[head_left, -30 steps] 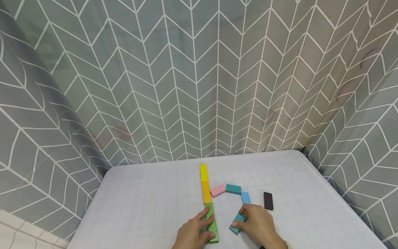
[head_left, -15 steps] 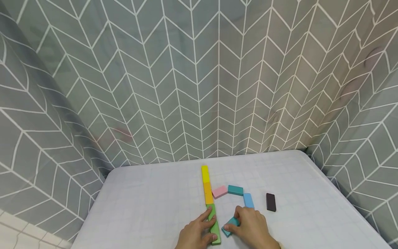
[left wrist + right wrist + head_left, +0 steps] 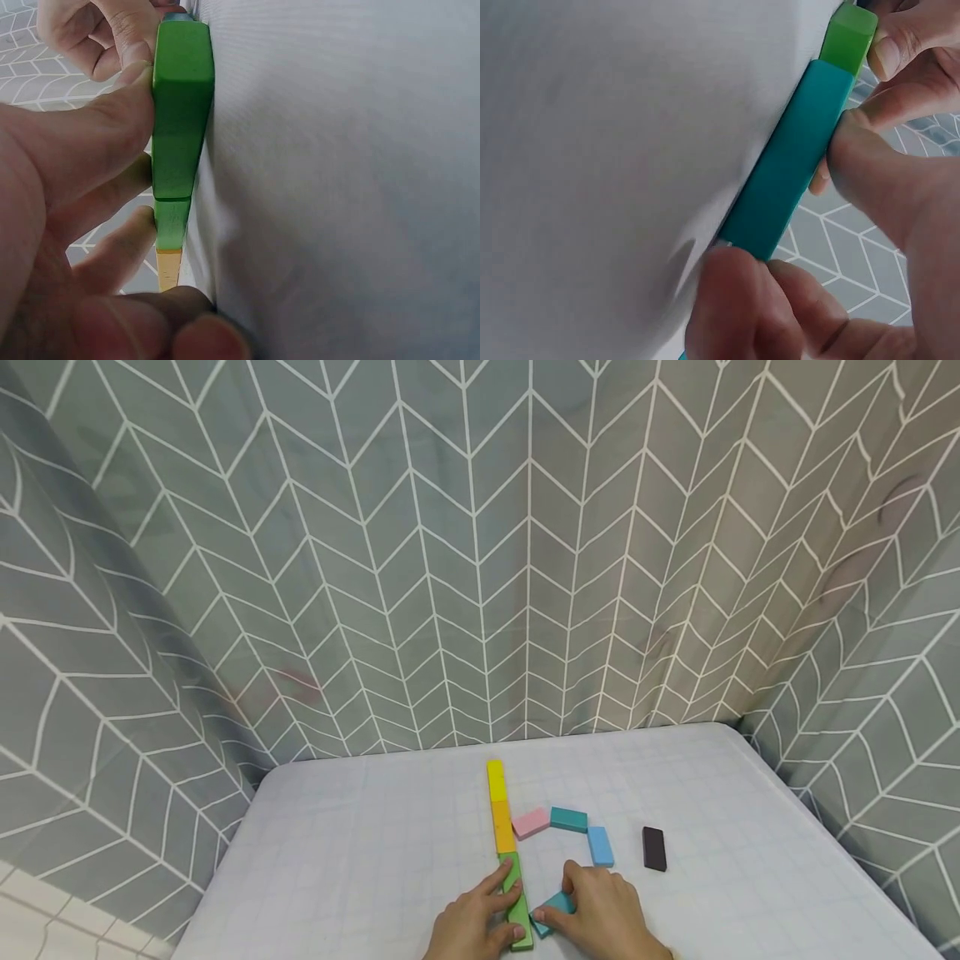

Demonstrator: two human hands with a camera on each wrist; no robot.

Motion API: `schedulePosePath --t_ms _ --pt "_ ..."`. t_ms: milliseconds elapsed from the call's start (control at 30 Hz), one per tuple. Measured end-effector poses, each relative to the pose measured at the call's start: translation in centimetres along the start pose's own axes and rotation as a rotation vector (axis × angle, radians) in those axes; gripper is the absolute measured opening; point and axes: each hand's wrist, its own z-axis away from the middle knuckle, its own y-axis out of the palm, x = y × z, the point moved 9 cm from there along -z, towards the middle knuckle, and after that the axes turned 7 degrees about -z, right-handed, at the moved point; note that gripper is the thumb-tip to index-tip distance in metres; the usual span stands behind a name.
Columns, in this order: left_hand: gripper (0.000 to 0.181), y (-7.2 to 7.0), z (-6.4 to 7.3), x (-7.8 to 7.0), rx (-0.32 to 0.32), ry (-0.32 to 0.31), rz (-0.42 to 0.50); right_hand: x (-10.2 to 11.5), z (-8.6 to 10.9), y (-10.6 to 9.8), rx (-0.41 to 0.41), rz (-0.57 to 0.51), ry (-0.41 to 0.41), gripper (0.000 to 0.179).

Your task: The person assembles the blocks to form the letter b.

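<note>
A teal block (image 3: 784, 161) between thumb and fingers

The right hand (image 3: 609, 906) pinches it, one end just beside the two green blocks (image 3: 182, 112); whether they touch, I cannot tell. The left hand (image 3: 471, 922) rests spread fingers on the green blocks. An orange block (image 3: 503, 827) and a yellow block (image 3: 497, 781) continue their line toward the worktop's (image 3: 337, 843) back edge.

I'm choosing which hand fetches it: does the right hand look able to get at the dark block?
Likely yes, once freed: the right hand holds a teal block, but nothing visible stands between that hand and the dark block.
</note>
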Motion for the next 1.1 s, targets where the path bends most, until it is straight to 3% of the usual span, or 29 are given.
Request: schedulePosePath --t_ms 133,267,433,600,733,867,1100 --pt "0.059 0.1 0.0 0.1 0.008 -0.003 0.009 -0.4 -0.1 0.0 0.029 0.001 0.010 0.051" --pt "0.058 0.5 0.0 0.2 0.027 -0.016 0.014 -1.4 -0.4 -0.8 0.058 -0.008 0.080 0.048" --pt "0.058 0.5 -0.1 0.2 0.038 -0.035 0.007 -3.8 -1.7 -4.8 -0.047 -0.013 0.153 0.041" --pt "0.059 0.4 -0.2 0.1 0.039 -0.047 0.010 -8.4 -2.8 -9.0 -0.129 0.003 0.199 0.037" --pt "0.059 0.2 -0.3 0.1 0.045 -0.054 0.015 -12.0 -3.3 -10.7 -0.116 0.020 0.154 0.049" --pt "0.059 0.2 -0.3 0.1 0.047 -0.068 0.017 -14.1 -3.4 -10.7 -0.077 -0.006 0.065 0.055" --pt "0.059 0.3 -0.3 0.2 0.051 -0.070 0.020 -14.4 -3.5 -10.3 -0.040 -0.048 0.003 0.025"
